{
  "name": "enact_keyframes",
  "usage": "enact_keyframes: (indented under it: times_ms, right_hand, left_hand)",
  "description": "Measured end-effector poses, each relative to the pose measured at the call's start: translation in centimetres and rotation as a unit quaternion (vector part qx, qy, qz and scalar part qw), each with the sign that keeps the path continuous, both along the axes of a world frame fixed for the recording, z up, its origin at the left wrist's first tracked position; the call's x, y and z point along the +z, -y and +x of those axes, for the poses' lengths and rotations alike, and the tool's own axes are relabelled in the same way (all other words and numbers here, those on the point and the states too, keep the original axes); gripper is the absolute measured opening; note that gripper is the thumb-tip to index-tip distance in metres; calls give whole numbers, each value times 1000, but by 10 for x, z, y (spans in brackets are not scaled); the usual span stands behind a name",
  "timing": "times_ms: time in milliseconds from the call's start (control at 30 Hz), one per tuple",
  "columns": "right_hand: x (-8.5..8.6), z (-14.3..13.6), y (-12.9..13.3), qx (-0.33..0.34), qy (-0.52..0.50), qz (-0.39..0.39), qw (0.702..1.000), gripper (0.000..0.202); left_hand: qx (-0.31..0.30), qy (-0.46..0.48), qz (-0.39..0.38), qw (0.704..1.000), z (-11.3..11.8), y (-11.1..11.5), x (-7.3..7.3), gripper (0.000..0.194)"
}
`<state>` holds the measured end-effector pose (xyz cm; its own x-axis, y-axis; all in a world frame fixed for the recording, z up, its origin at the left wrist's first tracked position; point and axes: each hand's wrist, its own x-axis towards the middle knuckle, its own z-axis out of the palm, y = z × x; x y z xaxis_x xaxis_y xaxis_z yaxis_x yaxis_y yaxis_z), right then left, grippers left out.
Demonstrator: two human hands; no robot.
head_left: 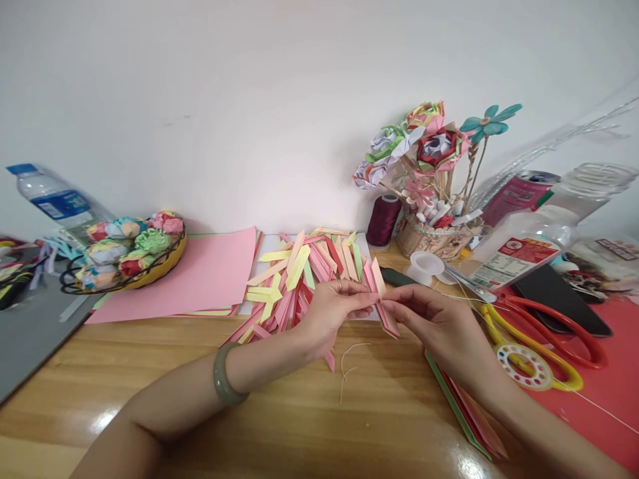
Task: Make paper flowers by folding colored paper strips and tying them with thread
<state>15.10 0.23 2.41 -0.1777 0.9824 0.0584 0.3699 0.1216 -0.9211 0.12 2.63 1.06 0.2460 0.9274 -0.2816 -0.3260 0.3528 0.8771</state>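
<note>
Between both hands is a small bundle of folded paper strips [389, 324], pink and peach, tilted over the table. My left hand [344, 303], with a green bangle [227, 376] on the arm, pinches the bundle's middle from the left. From the right, my right hand [424, 309] pinches it at the same spot; any thread there is too small to make out. Behind my left hand lies a pile of folded paper strips [294, 266] in yellow, pink, red and green. Loose thread pieces [344, 372] rest on the wood below the hands.
Right of my hands are scissors [554, 326], a white spool [425, 267], a clear jar [524, 246] and more folded paper [464, 412]. Behind stand a maroon thread cone [383, 221] and paper flowers [439, 150]. A basket [170, 269] sits on pink sheets [214, 273] near a water bottle [54, 199].
</note>
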Motion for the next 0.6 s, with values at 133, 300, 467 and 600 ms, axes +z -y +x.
enact_keyframes:
  times_ms: [133,300,467,600]
  right_hand:
    - [-5,0,-1,-10,-91,-31,995,25]
    - [1,1,-1,-16,-126,-37,991,28]
    - [5,1,-2,-21,-137,-31,990,28]
    - [5,0,-1,-16,-140,-8,990,29]
  left_hand:
    - [-8,2,29,1000,0,1,-3,23]
    - [-31,31,25,999,1,1,1,20]
    - [-41,33,30,998,0,1,7,20]
    - [-47,46,39,997,-1,2,9,25]
